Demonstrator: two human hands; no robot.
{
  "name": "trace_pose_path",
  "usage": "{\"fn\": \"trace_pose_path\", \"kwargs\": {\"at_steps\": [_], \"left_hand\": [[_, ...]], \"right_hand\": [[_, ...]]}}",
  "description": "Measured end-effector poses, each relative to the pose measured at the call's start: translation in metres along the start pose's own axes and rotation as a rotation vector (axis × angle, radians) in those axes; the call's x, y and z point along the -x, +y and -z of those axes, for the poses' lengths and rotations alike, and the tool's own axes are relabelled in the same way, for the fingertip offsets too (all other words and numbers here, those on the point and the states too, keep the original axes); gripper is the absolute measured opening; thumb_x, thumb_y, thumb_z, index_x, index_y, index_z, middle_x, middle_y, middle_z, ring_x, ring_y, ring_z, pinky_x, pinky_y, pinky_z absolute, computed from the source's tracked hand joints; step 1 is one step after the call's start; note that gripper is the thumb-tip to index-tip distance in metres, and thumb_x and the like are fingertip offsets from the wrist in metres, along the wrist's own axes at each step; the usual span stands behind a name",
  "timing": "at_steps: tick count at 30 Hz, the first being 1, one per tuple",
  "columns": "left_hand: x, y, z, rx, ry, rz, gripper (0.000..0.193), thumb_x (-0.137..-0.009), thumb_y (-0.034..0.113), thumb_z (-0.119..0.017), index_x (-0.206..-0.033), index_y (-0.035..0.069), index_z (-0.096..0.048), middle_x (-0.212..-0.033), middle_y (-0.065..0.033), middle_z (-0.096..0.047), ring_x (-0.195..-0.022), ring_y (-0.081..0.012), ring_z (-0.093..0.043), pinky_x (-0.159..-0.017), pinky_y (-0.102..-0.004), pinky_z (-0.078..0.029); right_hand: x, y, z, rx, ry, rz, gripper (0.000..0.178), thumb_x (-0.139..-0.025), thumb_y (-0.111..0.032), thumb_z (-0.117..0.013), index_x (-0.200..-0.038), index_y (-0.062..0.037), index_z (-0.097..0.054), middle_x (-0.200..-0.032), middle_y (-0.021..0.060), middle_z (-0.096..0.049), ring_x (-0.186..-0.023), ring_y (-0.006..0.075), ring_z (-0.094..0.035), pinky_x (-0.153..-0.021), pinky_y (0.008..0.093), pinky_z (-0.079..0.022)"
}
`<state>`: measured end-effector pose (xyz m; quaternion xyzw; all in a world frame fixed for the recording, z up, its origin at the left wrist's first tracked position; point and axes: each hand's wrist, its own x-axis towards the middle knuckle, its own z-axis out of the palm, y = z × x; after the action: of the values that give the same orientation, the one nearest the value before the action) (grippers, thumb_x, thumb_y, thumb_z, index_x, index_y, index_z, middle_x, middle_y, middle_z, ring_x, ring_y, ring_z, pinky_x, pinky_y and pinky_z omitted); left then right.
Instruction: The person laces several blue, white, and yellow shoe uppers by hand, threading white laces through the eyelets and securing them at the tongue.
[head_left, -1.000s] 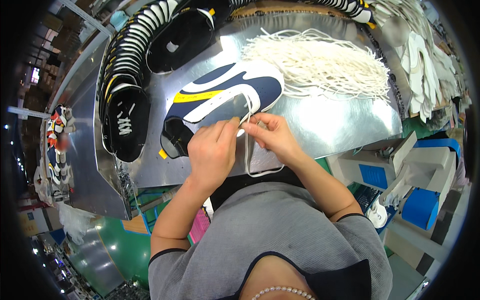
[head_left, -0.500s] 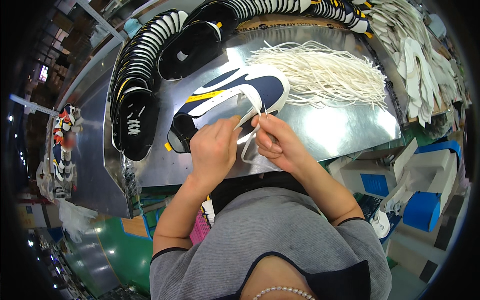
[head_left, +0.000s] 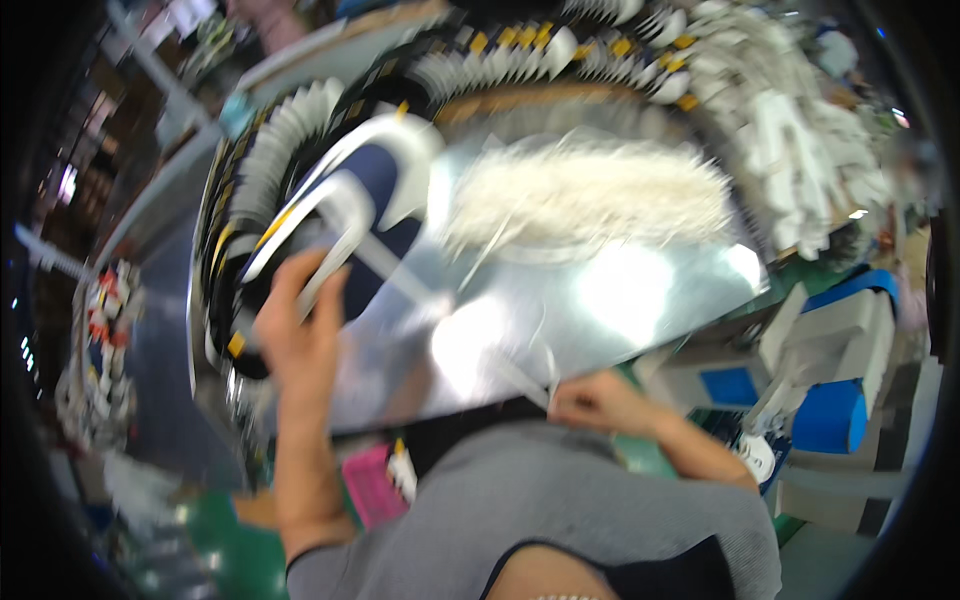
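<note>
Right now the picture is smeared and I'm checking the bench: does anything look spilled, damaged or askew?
Nothing clearly does. The left hand holds the navy shoe upper, the right hand pulls a white lace, and the lace pile lies heaped on the metal table.

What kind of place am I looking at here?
Probably a shoe factory lacing bench: the left hand holds a navy shoe upper, beside a pile of white laces and rows of stacked uppers.

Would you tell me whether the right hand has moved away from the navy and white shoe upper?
Yes: the right hand has drawn back from the shoe upper to the shiny metal table's near edge.
</note>
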<state>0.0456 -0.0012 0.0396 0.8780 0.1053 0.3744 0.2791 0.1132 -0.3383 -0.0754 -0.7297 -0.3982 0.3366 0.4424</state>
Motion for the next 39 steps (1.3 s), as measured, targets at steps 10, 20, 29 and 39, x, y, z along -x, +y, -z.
{"fn": "trace_pose_path", "kwargs": {"at_steps": [10,20,29,39], "left_hand": [[0.043,-0.006,-0.053,0.077,-0.476,-0.034,0.019,-0.085,0.012,-0.071,-0.102,0.004,-0.066,-0.085,-0.0166,-0.069,-0.076,-0.0345,-0.067,-0.069,-0.0397,-0.052],[0.063,-0.015,-0.077,-0.107,-0.800,0.062,0.024,-0.090,0.020,-0.068,-0.109,0.005,-0.066,-0.094,-0.0156,-0.070,-0.086,-0.0348,-0.067,-0.075,-0.0390,-0.052],[0.043,0.012,-0.095,-0.250,-0.794,-0.003,0.024,-0.093,0.024,-0.065,-0.104,0.004,-0.071,-0.090,-0.0137,-0.071,-0.078,-0.0321,-0.068,-0.071,-0.0395,-0.052],[0.047,-0.006,-0.120,-0.135,-0.781,0.203,0.025,-0.089,0.035,-0.066,-0.086,0.011,-0.074,-0.075,-0.0090,-0.069,-0.071,-0.0284,-0.068,-0.064,-0.0370,-0.051]], "right_hand": [[0.016,0.001,-0.003,-0.291,0.327,0.052,0.020,-0.089,-0.018,-0.075,-0.101,-0.0019,-0.071,-0.083,0.0032,-0.069,-0.076,0.0113,-0.061,-0.072,0.0266,-0.049],[-0.120,-0.008,-0.007,-0.409,0.543,0.005,0.013,-0.084,-0.007,-0.078,-0.094,-0.0001,-0.071,-0.074,-0.0044,-0.061,-0.066,0.0008,-0.048,-0.058,0.0174,-0.037],[-0.142,-0.001,-0.006,-0.351,0.579,-0.020,0.018,-0.082,-0.019,-0.079,-0.089,-0.0038,-0.071,-0.067,0.0036,-0.063,-0.060,0.0083,-0.051,-0.056,0.0260,-0.042],[-0.101,0.008,-0.002,-0.223,0.525,-0.053,0.025,-0.091,-0.020,-0.068,-0.103,0.0008,-0.059,-0.082,0.0168,-0.068,-0.075,0.0348,-0.067,-0.067,0.0408,-0.051]]}}
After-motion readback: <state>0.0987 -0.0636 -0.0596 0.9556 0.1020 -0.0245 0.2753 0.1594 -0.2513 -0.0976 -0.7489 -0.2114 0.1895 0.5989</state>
